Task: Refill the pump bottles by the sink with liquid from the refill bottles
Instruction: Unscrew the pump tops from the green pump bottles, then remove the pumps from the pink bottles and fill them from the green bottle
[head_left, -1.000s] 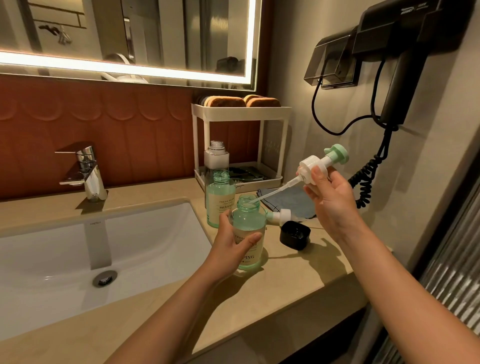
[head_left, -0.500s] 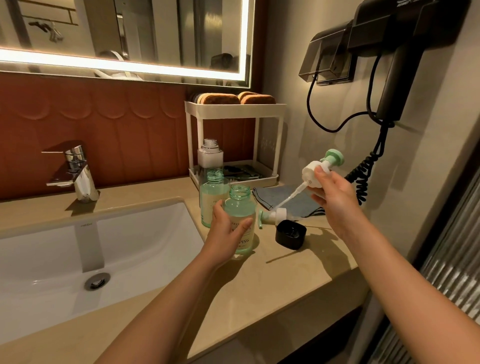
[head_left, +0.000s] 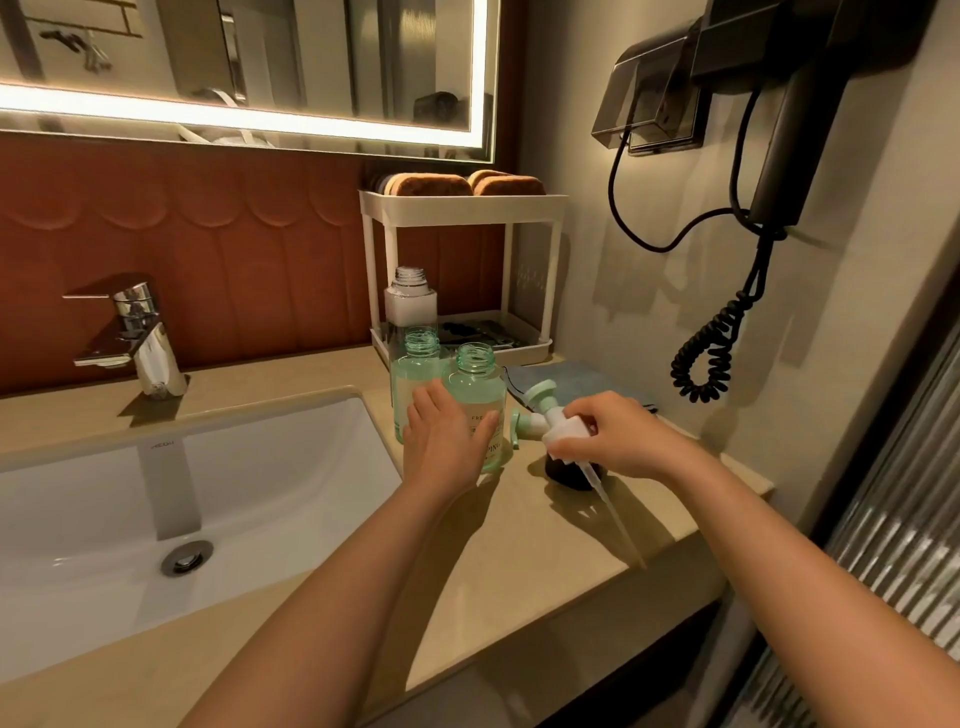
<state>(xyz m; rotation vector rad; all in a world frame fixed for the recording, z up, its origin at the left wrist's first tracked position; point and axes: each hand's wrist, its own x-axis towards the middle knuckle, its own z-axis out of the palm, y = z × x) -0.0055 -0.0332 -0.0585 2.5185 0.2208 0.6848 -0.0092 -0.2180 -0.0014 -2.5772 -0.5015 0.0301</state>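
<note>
Two clear green pump bottles stand open-topped on the counter right of the sink. My left hand (head_left: 441, 441) grips the nearer green bottle (head_left: 478, 395); the taller second green bottle (head_left: 413, 371) stands just behind it to the left. Behind them is a clear refill bottle (head_left: 410, 304) without a cap. My right hand (head_left: 623, 436) holds a removed pump head (head_left: 563, 436) by its white collar, low over the counter, with its dip tube (head_left: 621, 519) slanting towards the counter's front edge. A second pump head (head_left: 522, 426) lies beside the nearer bottle.
A black cap (head_left: 571, 475) sits under my right hand. A grey cloth (head_left: 582, 382) lies behind it. A white two-tier rack (head_left: 462, 205) holds sponges. The basin (head_left: 208, 493) and tap (head_left: 140, 338) are left; a hair dryer (head_left: 779, 156) with coiled cord (head_left: 709, 358) hangs on the right wall.
My right hand brought the pump head down from near the wall to the counter and turned it, so the tube now points towards the front edge. My left hand kept hold of the bottle.
</note>
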